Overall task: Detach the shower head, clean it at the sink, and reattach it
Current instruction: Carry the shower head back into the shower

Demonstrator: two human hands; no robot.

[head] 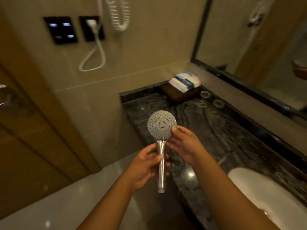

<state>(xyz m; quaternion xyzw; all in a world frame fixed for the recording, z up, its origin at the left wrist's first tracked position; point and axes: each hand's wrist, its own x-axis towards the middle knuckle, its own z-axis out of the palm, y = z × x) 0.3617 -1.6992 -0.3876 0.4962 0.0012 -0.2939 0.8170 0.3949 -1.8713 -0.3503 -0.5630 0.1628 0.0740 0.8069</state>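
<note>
Beside the sink [265, 188], over the counter [216, 130] edge, the detached shower head [162, 124] is held: handle gripped by the left hand [144, 165], rim seemingly pinched by the right hand [184, 145]. Cleaning is pending; it must be carried over the basin.

- The shower head [162, 125] is being held upright in mid-air, its round grey nozzle face (dotted with holes) pointing at the camera, chrome handle hanging down.
- The white sink [249, 185] is sitting at lower right.
</note>
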